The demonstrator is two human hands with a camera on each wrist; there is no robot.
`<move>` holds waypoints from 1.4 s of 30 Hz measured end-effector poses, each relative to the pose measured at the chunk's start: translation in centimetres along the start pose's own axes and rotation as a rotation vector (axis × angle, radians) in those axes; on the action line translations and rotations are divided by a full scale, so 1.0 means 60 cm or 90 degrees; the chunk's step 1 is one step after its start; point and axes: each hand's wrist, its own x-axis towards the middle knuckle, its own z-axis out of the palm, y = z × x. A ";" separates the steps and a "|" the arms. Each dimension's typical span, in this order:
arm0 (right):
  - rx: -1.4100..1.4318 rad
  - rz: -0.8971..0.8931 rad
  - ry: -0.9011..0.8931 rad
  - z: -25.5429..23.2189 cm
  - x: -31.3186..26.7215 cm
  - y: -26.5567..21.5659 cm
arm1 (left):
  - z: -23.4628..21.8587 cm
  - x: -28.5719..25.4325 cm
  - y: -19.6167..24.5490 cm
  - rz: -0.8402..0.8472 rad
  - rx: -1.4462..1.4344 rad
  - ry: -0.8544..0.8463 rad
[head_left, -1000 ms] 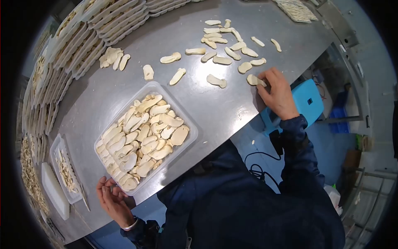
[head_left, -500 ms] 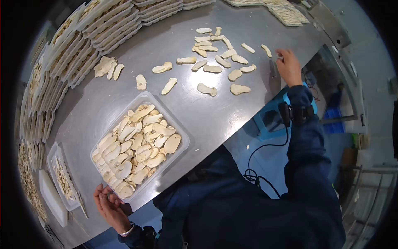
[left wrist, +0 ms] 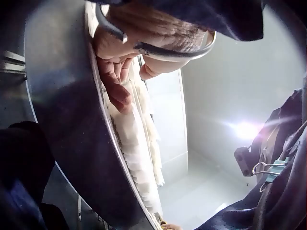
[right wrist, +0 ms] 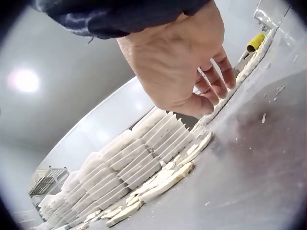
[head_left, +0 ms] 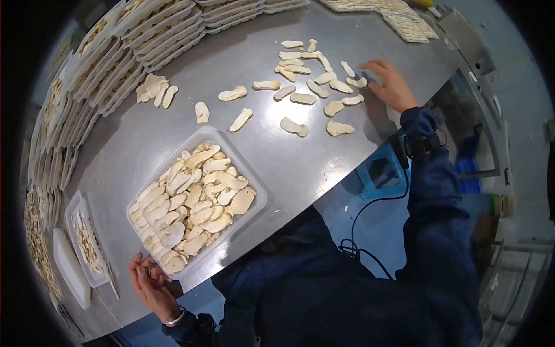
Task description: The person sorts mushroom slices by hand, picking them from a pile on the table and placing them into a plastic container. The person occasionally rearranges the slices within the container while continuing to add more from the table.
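Observation:
In the head view, my right hand (head_left: 393, 87) reaches over the table's right part with fingers spread and nothing held. Its fingertips are close to a curved mushroom slice (head_left: 356, 82) and a narrow slice (head_left: 347, 69). Several more pale slices (head_left: 303, 99) lie flat to the left of it. My left hand (head_left: 153, 288) is at the near left corner of a clear plastic tray (head_left: 263, 194) heaped with mushroom slices (head_left: 199, 202); its fingers are loosely bent beside the rim. The left wrist view shows these fingers (left wrist: 122, 96) low along the table edge.
Stacked trays of slices (head_left: 165, 29) line the table's far left. A small pile of slices (head_left: 152, 88) sits before them. At the left are a smaller tray (head_left: 87, 243) and a white lid-like slab (head_left: 70, 267). A blue stool (head_left: 384, 176) stands below the table edge.
My right hand let go of a slice, moved away to the right, then came back left. The curved slice has shifted left towards the others. My left hand stays by the tray corner.

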 end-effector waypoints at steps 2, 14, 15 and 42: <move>-0.013 -0.050 -0.031 0.005 0.003 -0.004 | 0.003 -0.002 0.001 0.006 0.007 0.003; 0.003 -0.002 -0.125 -0.006 -0.004 -0.040 | -0.001 -0.001 -0.001 -0.010 0.028 0.016; 0.002 0.012 -0.138 -0.008 -0.003 -0.040 | -0.001 0.000 -0.003 -0.009 0.020 0.008; -0.077 0.001 -0.224 -0.021 -0.004 -0.008 | 0.007 -0.005 0.003 0.006 0.000 -0.010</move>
